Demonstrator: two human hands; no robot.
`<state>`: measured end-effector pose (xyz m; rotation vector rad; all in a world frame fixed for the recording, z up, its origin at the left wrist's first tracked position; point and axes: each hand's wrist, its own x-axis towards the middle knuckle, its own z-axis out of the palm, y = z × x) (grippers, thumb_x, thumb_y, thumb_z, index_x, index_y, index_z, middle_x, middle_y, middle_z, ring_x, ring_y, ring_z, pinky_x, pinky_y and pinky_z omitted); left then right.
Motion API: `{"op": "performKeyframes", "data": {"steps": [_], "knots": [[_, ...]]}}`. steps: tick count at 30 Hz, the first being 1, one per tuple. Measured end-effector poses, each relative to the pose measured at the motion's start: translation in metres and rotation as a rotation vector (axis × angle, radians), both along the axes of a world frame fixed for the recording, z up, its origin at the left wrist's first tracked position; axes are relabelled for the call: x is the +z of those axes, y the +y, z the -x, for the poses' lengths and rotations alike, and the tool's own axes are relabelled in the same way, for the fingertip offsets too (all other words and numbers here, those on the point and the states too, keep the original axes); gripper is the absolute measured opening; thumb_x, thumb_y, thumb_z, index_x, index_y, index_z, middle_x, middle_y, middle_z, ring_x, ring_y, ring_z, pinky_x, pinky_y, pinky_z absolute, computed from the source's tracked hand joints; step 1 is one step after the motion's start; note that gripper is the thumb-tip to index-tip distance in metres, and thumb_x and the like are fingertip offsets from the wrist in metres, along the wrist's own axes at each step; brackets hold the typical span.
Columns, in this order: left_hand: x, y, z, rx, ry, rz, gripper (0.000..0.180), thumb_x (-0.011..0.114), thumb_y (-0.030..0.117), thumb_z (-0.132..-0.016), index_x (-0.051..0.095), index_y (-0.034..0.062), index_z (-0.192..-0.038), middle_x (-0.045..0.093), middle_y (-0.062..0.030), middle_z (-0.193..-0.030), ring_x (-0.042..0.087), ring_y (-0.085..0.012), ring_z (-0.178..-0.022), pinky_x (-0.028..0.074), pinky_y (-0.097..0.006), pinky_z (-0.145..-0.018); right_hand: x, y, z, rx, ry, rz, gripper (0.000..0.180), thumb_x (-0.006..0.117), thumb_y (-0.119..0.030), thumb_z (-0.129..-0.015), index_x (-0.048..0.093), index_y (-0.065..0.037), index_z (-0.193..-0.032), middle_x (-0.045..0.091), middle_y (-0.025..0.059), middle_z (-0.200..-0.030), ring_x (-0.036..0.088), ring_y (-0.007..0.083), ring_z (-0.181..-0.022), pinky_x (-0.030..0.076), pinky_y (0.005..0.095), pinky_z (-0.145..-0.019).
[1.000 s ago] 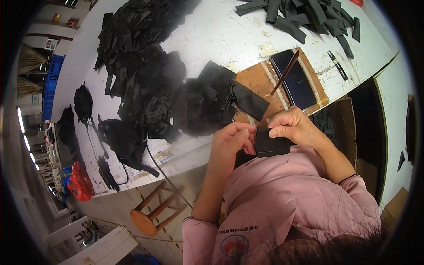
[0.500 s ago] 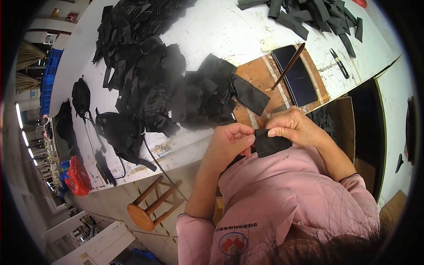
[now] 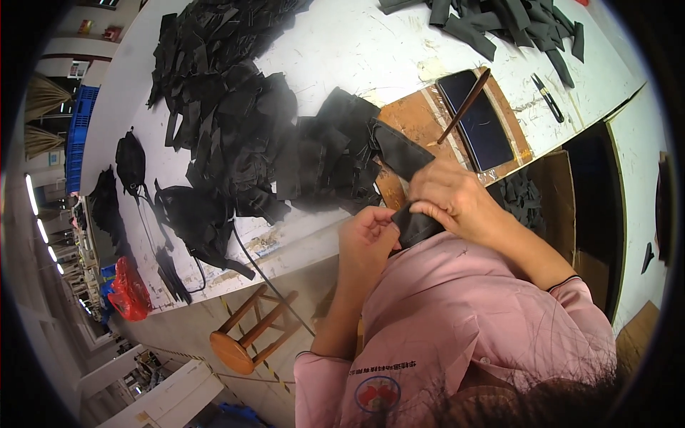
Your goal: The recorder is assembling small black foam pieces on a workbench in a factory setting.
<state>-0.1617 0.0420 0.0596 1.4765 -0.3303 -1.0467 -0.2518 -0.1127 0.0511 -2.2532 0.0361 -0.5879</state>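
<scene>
A small black fabric piece (image 3: 416, 227) is held between my two hands, in front of my pink shirt at the table's near edge. My left hand (image 3: 369, 232) pinches its left edge with curled fingers. On its upper right corner, my right hand (image 3: 454, 196) closes with thumb and fingers, covering part of it. Just beyond my right hand, another black fabric piece (image 3: 398, 148) lies across a brown board (image 3: 403, 114). A large heap of black fabric pieces (image 3: 250, 135) spreads over the white table to the left.
On the board are a dark phone (image 3: 489, 135) and a brown pointed stick (image 3: 464, 107). Black-handled snips (image 3: 548, 100) lie to the right. More black strips (image 3: 499, 25) sit at the far side. A cardboard box (image 3: 560, 185) is below the edge. A wooden stool (image 3: 235, 351) and red bag (image 3: 130, 289) are left.
My right hand has moved up and left, and the fabric piece has tilted with it. My left hand has shifted slightly down.
</scene>
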Motion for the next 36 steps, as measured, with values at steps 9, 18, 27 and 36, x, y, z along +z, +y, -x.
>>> {"op": "performKeyframes", "data": {"steps": [9, 18, 27, 36], "knots": [[0.004, -0.011, 0.022, 0.225, -0.374, 0.116, 0.005, 0.057, 0.000, -0.076, 0.055, -0.0023, -0.081, 0.056, -0.0016, -0.068, 0.051, -0.0049, -0.056, 0.042, -0.017, -0.051, 0.021, 0.025, 0.006, -0.129, 0.018, -0.356, 0.023, 0.068, -0.010, -0.065, 0.058, 0.003, -0.080, 0.051, 0.0085, -0.069, 0.052, 0.0188, -0.060, 0.041, 0.0269, -0.048], [-0.014, -0.018, 0.032, 0.370, -0.909, -0.065, 0.012, 0.053, -0.007, -0.074, 0.053, -0.0011, -0.085, 0.059, -0.0088, -0.074, 0.050, -0.0061, -0.052, 0.038, -0.018, -0.045, 0.004, 0.031, -0.003, -0.150, -0.042, 0.088, 0.012, 0.059, -0.001, -0.065, 0.053, 0.002, -0.076, 0.047, 0.0110, -0.067, 0.052, 0.0254, -0.058, 0.043, 0.0326, -0.050], [-0.002, -0.004, 0.006, 0.186, 0.197, 0.364, 0.016, 0.052, -0.006, -0.071, 0.047, 0.0000, -0.085, 0.057, -0.0077, -0.074, 0.041, -0.0024, -0.049, 0.029, -0.014, -0.042, -0.010, 0.025, 0.003, -0.074, 0.149, -0.900, 0.011, 0.063, -0.006, -0.071, 0.058, 0.003, -0.072, 0.051, 0.0013, -0.066, 0.046, 0.0067, -0.054, 0.036, 0.0216, -0.047], [-0.011, -0.022, 0.020, 0.397, -0.366, 0.055, 0.021, 0.049, -0.008, -0.070, 0.048, -0.0006, -0.090, 0.056, -0.0068, -0.074, 0.039, -0.0002, -0.046, 0.026, -0.015, -0.037, -0.012, 0.028, 0.004, 0.131, 0.333, -1.690, 0.017, 0.058, -0.019, -0.080, 0.052, -0.005, -0.074, 0.044, -0.0014, -0.061, 0.037, 0.0071, -0.051, 0.031, 0.0179, -0.048]]}}
